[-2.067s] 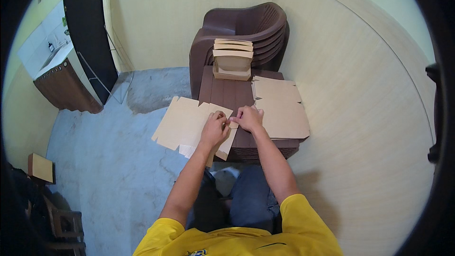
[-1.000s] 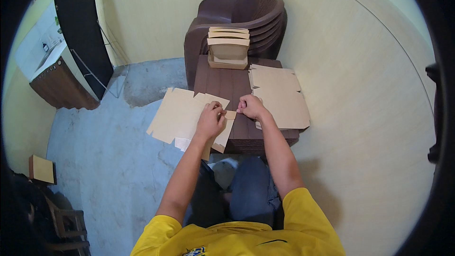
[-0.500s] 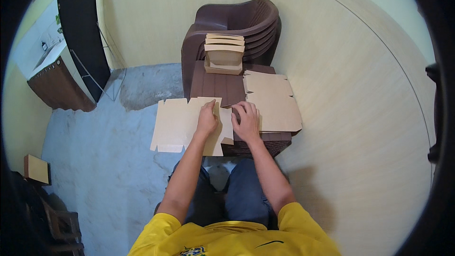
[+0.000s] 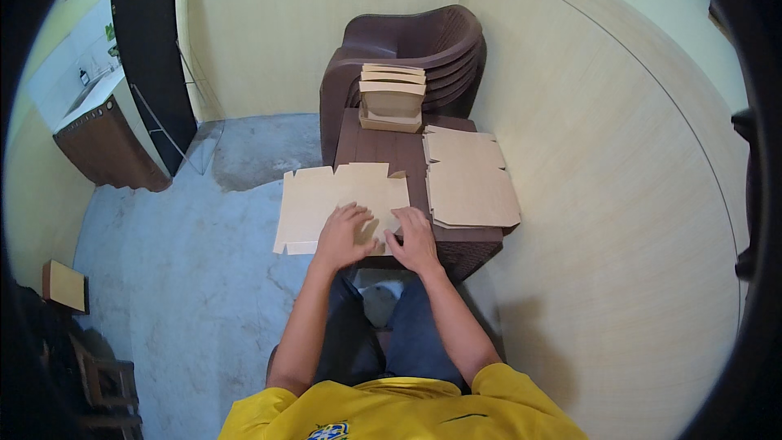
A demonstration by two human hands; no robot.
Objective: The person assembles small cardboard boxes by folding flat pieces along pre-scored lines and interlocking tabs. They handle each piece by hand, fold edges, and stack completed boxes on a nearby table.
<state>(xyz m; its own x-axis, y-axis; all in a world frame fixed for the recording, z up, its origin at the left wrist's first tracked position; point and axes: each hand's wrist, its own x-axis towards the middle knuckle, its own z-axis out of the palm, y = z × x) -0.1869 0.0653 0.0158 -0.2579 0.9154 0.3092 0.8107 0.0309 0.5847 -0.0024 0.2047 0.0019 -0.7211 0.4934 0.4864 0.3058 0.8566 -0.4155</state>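
Observation:
A flat, pre-cut cardboard box blank [image 4: 314,204] lies on the brown table, its left part jutting past the table's left side. Slots notch its far edge, and a small flap stands up at its far right corner. My left hand [image 4: 345,235] is over the near middle of the blank, fingers bent and apart. My right hand [image 4: 415,240] is at the blank's near right edge, with thumb and fingers spread. Neither hand visibly grips anything. The near right corner is partly hidden by my hands.
More flat blanks [image 4: 472,179] are stacked on the table's right side. Folded cardboard boxes [image 4: 391,106] sit nested at the far end of the table [image 4: 358,138], before stacked brown chairs [image 4: 407,33]. A wall [image 4: 603,195] closes off the right.
Both hands have moved nearer to me, from the blank's far right part to its near right part. The far right corner flap now stands folded up, and the right side lies flatter.

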